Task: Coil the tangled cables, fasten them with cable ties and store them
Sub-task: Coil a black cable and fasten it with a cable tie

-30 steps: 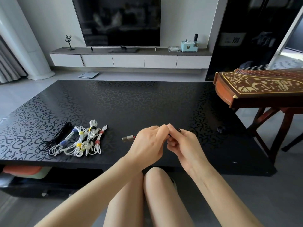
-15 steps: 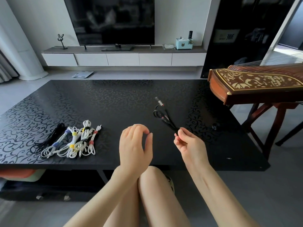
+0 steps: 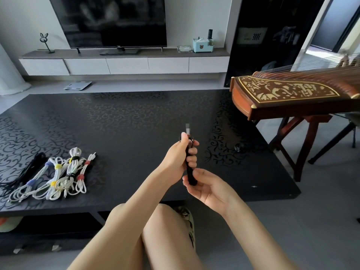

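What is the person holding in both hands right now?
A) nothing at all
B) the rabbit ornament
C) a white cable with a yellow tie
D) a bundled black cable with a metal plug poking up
D: the left hand and right hand both grip the black cable, its metal plug pointing up, while the white cables lie on the table.

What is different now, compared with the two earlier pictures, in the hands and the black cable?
The left hand, open and apart half a second ago, has moved right and now grips the upper part of the black cable. The right hand has kept its hold and is now at the lower end. The plug points away. The tied cables on the table stayed as they were.
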